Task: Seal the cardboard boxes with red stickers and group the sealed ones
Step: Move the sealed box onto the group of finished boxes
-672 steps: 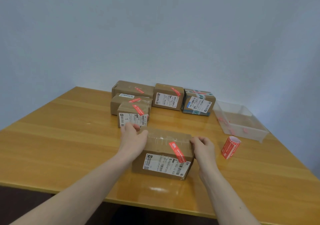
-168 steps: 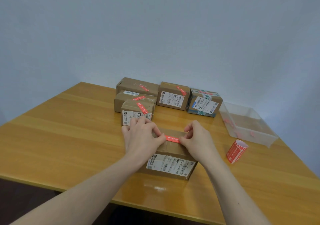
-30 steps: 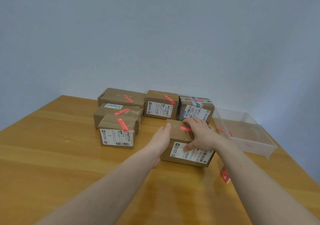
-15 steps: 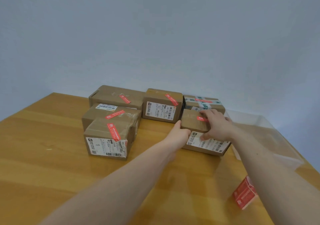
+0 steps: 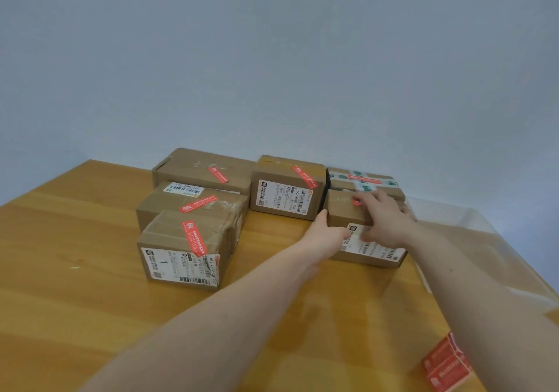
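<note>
Wooden table [image 5: 75, 316], honey-yellow, glossy, grain running left to right, faint scuffs at left. Nearest, at the bottom right edge: roll of red stickers [image 5: 446, 366], partly cut off by the right forearm. Both bare forearms reach forward from the bottom of the frame.

Mid table: left hand [image 5: 325, 236] flat against the near-left side of a small cardboard box [image 5: 341, 210], fingers together, pressing rather than wrapping. Right hand [image 5: 384, 219] lies over the top and front of the same box, fingers spread and curled on it, gripping. A bit of red sticker [image 5: 357, 201] shows on the box top just beside the right fingers. White shipping label on the front face, partly covered.

Left of that: box marked "1" [image 5: 181, 252], red sticker across top edge. Behind it a second brown box [image 5: 193, 204], touching.

Back row by the wall: long box [image 5: 205, 169], upright box [image 5: 287, 187], and a box with green-printed tape [image 5: 363, 180], just behind the held one. All carry red stickers.

Right: clear plastic tray [image 5: 484, 240], hazy, partly hidden.

Beyond: plain pale blue-grey wall [image 5: 272, 59], corner at far left.
</note>
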